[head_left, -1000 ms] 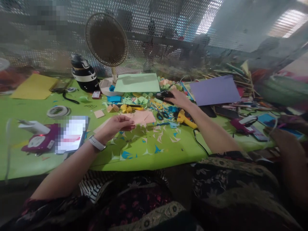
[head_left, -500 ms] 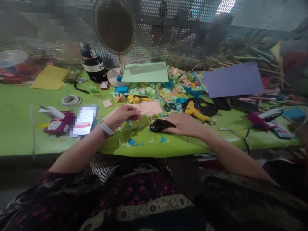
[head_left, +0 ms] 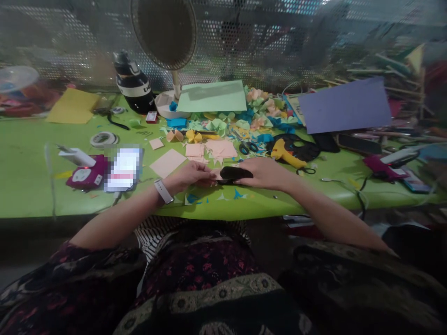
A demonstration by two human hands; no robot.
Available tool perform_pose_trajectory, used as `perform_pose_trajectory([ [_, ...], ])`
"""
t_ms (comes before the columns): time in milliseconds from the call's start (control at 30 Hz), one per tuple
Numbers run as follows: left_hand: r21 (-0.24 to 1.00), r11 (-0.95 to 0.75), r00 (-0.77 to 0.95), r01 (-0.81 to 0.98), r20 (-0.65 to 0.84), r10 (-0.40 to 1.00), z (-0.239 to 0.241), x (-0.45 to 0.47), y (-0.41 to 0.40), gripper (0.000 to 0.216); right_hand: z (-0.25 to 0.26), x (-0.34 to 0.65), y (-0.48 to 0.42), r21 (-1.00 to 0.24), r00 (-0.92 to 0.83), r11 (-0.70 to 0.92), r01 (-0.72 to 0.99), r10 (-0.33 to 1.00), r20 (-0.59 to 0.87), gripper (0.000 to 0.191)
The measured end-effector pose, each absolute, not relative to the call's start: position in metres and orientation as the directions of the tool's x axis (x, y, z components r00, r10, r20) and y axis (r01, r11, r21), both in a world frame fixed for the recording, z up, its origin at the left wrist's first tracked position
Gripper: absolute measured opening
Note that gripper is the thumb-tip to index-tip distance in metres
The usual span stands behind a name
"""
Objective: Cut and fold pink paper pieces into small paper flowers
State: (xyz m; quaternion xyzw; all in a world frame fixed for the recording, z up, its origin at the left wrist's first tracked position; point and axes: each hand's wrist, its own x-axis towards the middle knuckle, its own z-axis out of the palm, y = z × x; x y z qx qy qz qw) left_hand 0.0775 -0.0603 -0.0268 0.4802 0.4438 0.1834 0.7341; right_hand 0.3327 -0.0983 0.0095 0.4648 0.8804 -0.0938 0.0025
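My right hand point(head_left: 267, 173) grips a small black tool point(head_left: 235, 173) and rests on the green table point(head_left: 31, 186) near its front edge. My left hand point(head_left: 190, 176), with a white watch on the wrist, pinches a small pale pink paper piece point(head_left: 217, 176) right against the tool's left end. The two hands meet over scattered paper offcuts. Just beyond them lie pink paper squares point(head_left: 220, 149) and a larger pink square point(head_left: 168, 163).
A fan point(head_left: 164, 28) and a black bottle point(head_left: 134, 86) stand at the back, beside a light green sheet point(head_left: 213, 97) and folded paper pieces. A purple sheet point(head_left: 345, 111), yellow glue gun point(head_left: 284, 156), scissors point(head_left: 248, 149), tape roll point(head_left: 103, 138) and phone point(head_left: 124, 168) lie around.
My right hand picked up the black tool at the far paper pile and brought it to the front edge. My left hand drew its pink paper in to meet the tool.
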Motion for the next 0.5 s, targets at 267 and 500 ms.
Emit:
perform_pose_trajectory([
  [267,0.856,0.473,0.532,0.208,-0.505,0.680,-0.022,0.082,-0.061,0.014,0.021,0.314,-0.079,-0.357,-0.447,0.433,0.828,0.893,0.047,0.062],
  [500,0.861,0.479,0.510,0.170,-0.493,0.704,-0.027,0.085,-0.060,0.024,0.011,0.271,-0.046,-0.364,-0.464,0.468,0.806,0.880,0.104,0.069],
])
